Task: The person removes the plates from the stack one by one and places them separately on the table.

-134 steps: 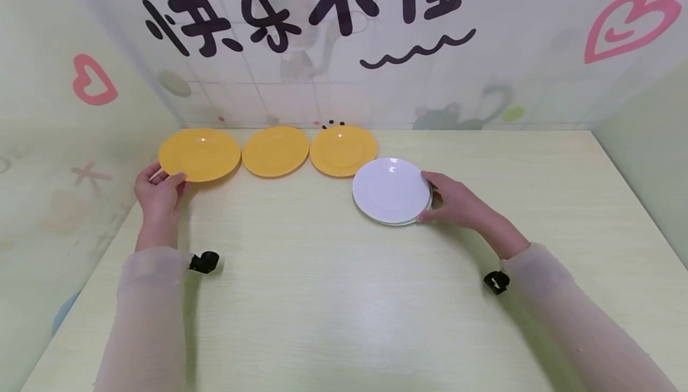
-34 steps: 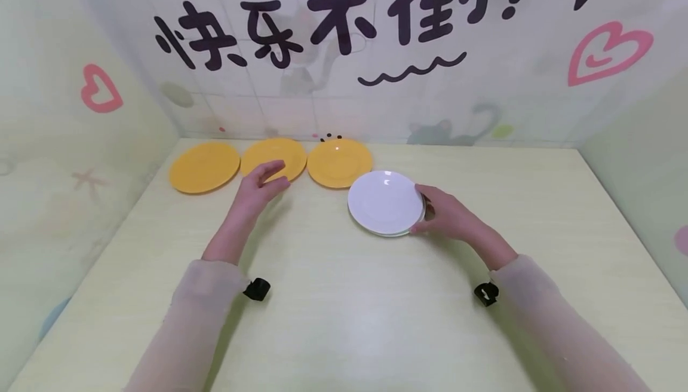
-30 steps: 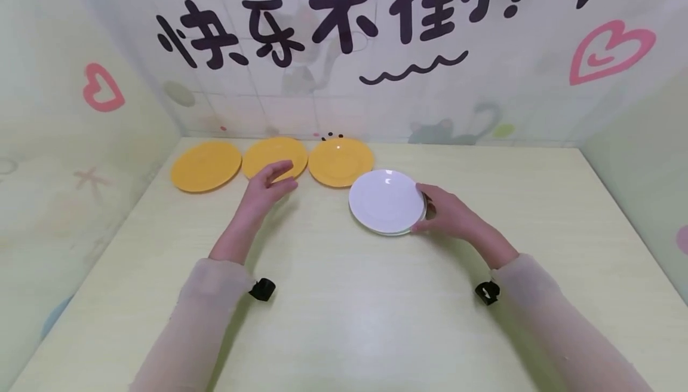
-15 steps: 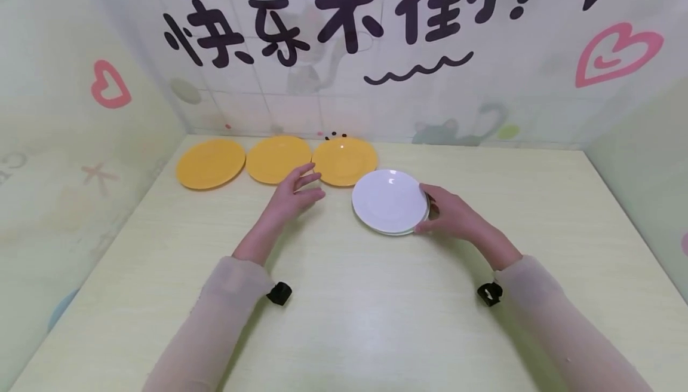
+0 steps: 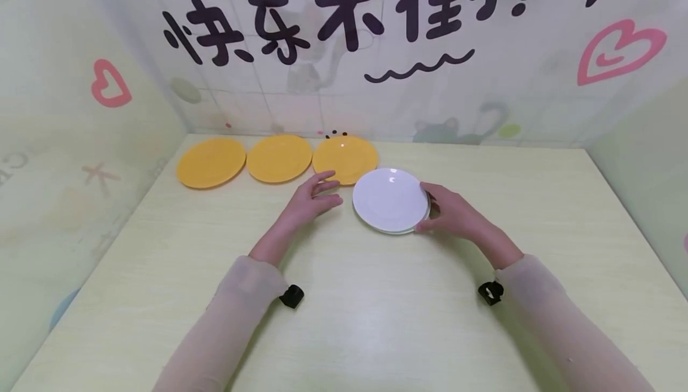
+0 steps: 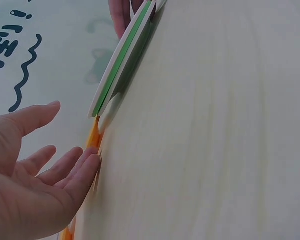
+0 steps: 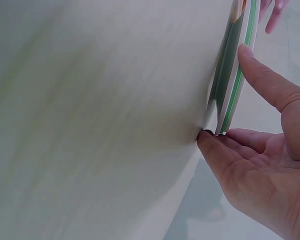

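Here the right hand (image 5: 451,213) pinches the right rim of a stack of plates (image 5: 390,199), white on top with a green one beneath, lying on the tabletop (image 5: 376,320). The left hand (image 5: 312,201) hovers released just left of the stack, near the closest yellow plate (image 5: 346,158). A one-sided lift could likely let the plates slide apart; a careless left hand might nudge the yellow plate.

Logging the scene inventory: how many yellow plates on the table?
3, in a row at the table's far edge: left plate, middle plate, right plate. The white stack may hide more.
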Motion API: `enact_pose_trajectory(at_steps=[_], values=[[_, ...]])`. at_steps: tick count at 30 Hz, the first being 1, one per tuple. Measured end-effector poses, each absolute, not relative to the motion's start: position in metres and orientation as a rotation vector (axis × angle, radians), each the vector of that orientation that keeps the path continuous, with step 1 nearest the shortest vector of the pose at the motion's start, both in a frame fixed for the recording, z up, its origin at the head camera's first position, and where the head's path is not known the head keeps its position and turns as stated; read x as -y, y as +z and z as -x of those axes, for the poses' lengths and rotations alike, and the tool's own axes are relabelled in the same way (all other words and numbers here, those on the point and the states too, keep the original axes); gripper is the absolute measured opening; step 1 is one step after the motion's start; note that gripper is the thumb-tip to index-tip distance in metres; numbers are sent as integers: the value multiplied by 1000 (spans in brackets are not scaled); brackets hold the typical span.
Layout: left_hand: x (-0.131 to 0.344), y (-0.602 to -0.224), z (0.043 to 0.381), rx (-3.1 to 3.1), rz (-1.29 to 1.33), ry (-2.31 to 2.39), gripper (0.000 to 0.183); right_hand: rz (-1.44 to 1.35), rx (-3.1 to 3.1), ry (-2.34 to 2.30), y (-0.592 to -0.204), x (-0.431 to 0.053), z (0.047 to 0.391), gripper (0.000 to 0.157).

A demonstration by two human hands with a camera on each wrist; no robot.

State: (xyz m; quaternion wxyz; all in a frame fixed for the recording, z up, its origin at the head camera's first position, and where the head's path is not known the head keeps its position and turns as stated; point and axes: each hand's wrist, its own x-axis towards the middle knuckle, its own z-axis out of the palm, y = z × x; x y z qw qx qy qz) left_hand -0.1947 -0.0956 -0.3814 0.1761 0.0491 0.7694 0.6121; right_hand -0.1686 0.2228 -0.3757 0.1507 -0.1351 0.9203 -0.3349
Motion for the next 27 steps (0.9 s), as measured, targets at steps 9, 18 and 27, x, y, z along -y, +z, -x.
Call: enact_pose_trajectory(at_steps=[9,18,27], values=[[82,-385,191,-2179,-197,1712,64,377,-2643,-947,-375,-222,168,96],[70,-391,192,-2164,-257,1726,64,369,-2641,-948,-377,-223,169,97],[58,-393,196,-2258,-149,1653,63,376,-2647,-941,-377,-224,171,97]])
